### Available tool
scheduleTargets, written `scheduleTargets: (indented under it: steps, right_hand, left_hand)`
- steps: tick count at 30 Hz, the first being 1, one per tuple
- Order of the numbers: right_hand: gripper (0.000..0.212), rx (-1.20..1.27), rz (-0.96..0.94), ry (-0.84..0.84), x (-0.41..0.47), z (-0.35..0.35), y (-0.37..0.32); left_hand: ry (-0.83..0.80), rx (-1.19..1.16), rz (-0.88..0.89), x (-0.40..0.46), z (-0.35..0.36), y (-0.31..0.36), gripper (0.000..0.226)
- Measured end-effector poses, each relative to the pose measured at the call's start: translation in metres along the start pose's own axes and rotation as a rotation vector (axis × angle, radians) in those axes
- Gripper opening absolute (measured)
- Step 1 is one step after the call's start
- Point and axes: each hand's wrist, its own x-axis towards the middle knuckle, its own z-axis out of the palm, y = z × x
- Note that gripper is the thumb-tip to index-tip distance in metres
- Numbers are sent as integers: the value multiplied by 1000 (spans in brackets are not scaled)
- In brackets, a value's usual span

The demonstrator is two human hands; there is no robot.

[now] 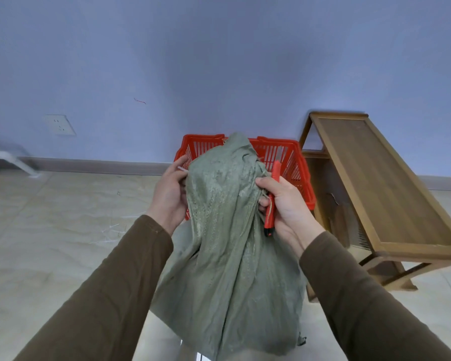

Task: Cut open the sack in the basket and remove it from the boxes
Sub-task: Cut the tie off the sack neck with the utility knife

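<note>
A grey-green woven sack (227, 246) hangs limp in the air in front of me, held up between both hands. My left hand (168, 194) grips its upper left side, with a white strip showing by the fingers. My right hand (284, 204) grips the sack's upper right fold and also holds a red utility knife (271, 196), its blade pointing up. Behind the sack stands a red plastic basket (294, 162) on the floor. The inside of the basket is hidden by the sack, and no boxes show.
A wooden bench (375, 183) stands just right of the basket, against the blue wall. Pale tiled floor (63, 230) spreads to the left. A wall socket (59, 125) sits low at the left, with a white object (11, 158) on the floor below it.
</note>
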Motion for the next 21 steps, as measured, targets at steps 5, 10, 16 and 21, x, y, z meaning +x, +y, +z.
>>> scheduleTargets:
  steps: [5,10,16,21]
  right_hand:
    - [21,180,-24,-3,2,6,0]
    - [19,374,-34,89,6,7,-8]
    - [23,254,-94,86,5,6,-6]
    - [21,148,-137,47,3,15,-3]
  left_hand:
    - [197,196,86,9,-25,4,48]
    - [388,282,173,17,-52,12,55]
    - [672,126,356,19,-87,14,39]
    - [486,367,175,19,-91,7,77]
